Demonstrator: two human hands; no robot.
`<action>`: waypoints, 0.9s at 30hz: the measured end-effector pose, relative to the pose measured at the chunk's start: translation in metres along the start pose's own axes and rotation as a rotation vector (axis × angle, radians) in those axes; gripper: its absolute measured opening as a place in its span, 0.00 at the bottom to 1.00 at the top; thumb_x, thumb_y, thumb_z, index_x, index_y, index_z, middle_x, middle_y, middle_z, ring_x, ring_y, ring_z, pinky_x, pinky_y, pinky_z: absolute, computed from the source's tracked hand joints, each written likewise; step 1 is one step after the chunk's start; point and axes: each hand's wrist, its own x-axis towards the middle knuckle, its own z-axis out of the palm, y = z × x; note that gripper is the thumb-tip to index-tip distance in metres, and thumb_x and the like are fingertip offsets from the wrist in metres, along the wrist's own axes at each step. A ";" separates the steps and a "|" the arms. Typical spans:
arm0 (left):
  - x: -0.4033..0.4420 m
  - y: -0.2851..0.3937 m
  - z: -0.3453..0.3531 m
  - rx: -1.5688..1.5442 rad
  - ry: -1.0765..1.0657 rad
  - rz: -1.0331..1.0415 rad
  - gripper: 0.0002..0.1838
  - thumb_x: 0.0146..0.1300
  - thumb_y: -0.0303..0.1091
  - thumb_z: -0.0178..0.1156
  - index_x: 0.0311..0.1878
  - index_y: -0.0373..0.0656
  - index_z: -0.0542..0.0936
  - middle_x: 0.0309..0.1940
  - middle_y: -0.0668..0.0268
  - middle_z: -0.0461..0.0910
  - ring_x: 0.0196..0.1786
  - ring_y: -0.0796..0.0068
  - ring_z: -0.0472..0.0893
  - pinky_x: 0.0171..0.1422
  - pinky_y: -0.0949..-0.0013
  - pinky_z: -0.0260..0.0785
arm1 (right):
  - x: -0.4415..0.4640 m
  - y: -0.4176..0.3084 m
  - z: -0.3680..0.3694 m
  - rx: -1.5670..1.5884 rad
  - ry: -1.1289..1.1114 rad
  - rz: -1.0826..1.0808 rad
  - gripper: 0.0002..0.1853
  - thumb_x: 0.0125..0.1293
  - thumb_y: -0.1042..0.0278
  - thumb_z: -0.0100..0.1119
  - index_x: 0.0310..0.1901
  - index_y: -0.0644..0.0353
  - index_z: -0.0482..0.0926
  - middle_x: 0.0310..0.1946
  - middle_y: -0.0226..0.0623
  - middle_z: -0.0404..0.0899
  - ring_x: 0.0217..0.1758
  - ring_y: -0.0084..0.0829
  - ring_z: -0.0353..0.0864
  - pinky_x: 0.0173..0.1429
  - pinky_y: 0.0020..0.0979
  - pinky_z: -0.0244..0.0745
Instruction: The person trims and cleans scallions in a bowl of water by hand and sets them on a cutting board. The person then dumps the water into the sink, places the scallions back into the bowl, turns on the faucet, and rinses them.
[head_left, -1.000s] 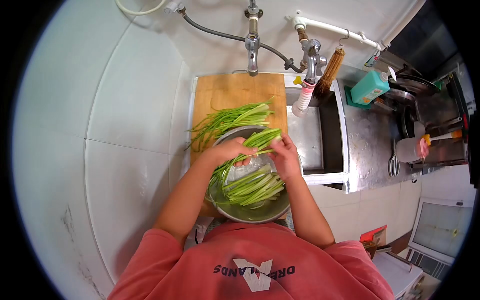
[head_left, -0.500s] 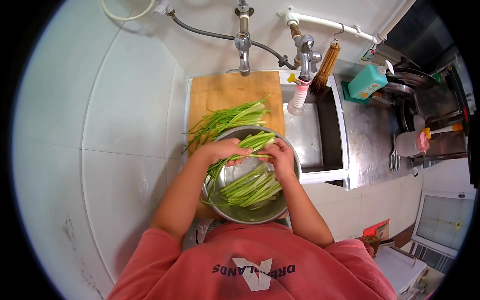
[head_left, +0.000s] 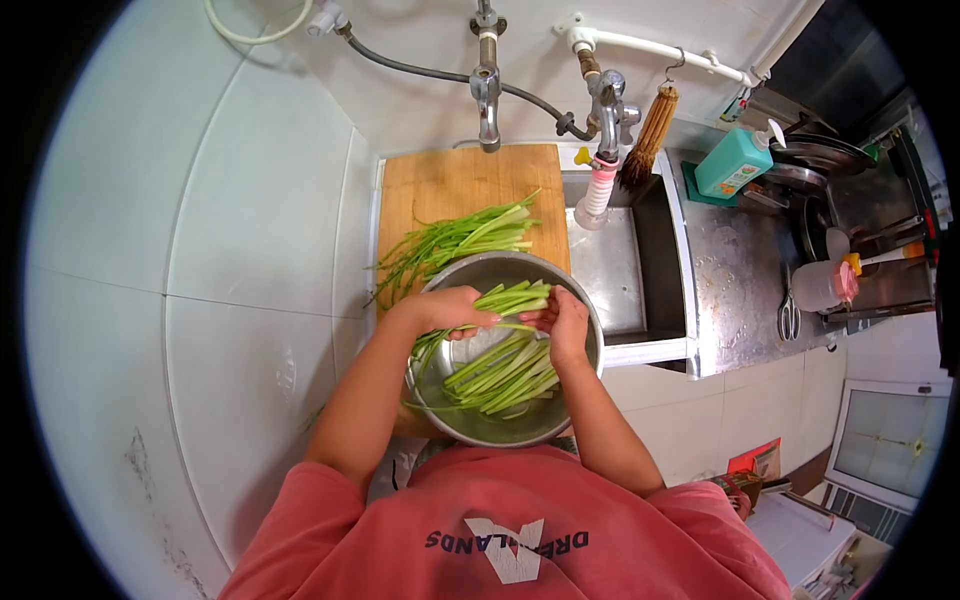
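My left hand (head_left: 461,308) is closed round a bunch of green stalks (head_left: 513,298) over the metal bowl (head_left: 480,431). At the cut ends of this bunch, my right hand (head_left: 563,318) has its fingers bent against the stalks; whether it grips one is hard to make out. Inside the bowl, below both hands, lies a second pile of stalks (head_left: 505,374). Another leafy bunch (head_left: 465,233) rests on the wooden board (head_left: 470,175), just behind the bowl's rim.
Right of the board is a metal sink (head_left: 612,275) under a tap (head_left: 606,120) with a pink-white hose end. A brush (head_left: 652,135) hangs beside it. Scissors (head_left: 789,318), a teal bottle (head_left: 735,163) and a pink-lidded container (head_left: 824,287) stand or lie on the right counter.
The held bunch and both hands have moved slightly down, towards my body. The view has shifted a little. The piles in the bowl and on the board have stayed put.
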 end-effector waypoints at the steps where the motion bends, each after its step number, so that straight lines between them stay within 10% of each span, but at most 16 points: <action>1: 0.000 0.003 -0.003 0.208 -0.012 0.032 0.15 0.60 0.43 0.59 0.33 0.39 0.72 0.19 0.67 0.70 0.17 0.81 0.67 0.20 0.76 0.59 | 0.000 -0.001 -0.001 0.001 -0.001 -0.003 0.21 0.69 0.54 0.41 0.42 0.69 0.72 0.30 0.45 0.78 0.26 0.34 0.80 0.29 0.29 0.78; 5: 0.009 -0.006 -0.008 0.725 0.138 0.321 0.19 0.57 0.42 0.61 0.45 0.37 0.74 0.26 0.61 0.77 0.28 0.71 0.76 0.32 0.69 0.69 | -0.006 -0.005 0.008 -0.109 0.011 0.058 0.27 0.68 0.46 0.38 0.46 0.68 0.71 0.37 0.42 0.78 0.34 0.33 0.80 0.37 0.30 0.77; 10: -0.009 0.033 -0.044 0.596 0.352 0.457 0.24 0.56 0.43 0.61 0.52 0.39 0.72 0.37 0.53 0.79 0.39 0.60 0.78 0.44 0.62 0.69 | -0.007 -0.031 0.018 0.072 -0.220 -0.018 0.33 0.68 0.39 0.32 0.52 0.67 0.67 0.45 0.44 0.75 0.47 0.35 0.75 0.53 0.34 0.71; 21: 0.073 0.031 -0.071 1.044 0.620 0.295 0.26 0.49 0.46 0.66 0.47 0.41 0.73 0.42 0.52 0.77 0.47 0.52 0.76 0.50 0.56 0.68 | 0.012 0.002 0.008 -0.314 -0.168 -0.030 0.15 0.65 0.58 0.53 0.37 0.65 0.77 0.28 0.34 0.79 0.29 0.22 0.76 0.36 0.24 0.73; 27: 0.067 0.015 -0.069 0.786 0.725 0.627 0.22 0.43 0.29 0.65 0.45 0.40 0.74 0.42 0.54 0.77 0.46 0.55 0.76 0.52 0.59 0.68 | 0.016 0.017 -0.020 -0.694 0.012 -0.131 0.10 0.54 0.68 0.59 0.36 0.65 0.76 0.29 0.40 0.79 0.30 0.30 0.79 0.38 0.29 0.73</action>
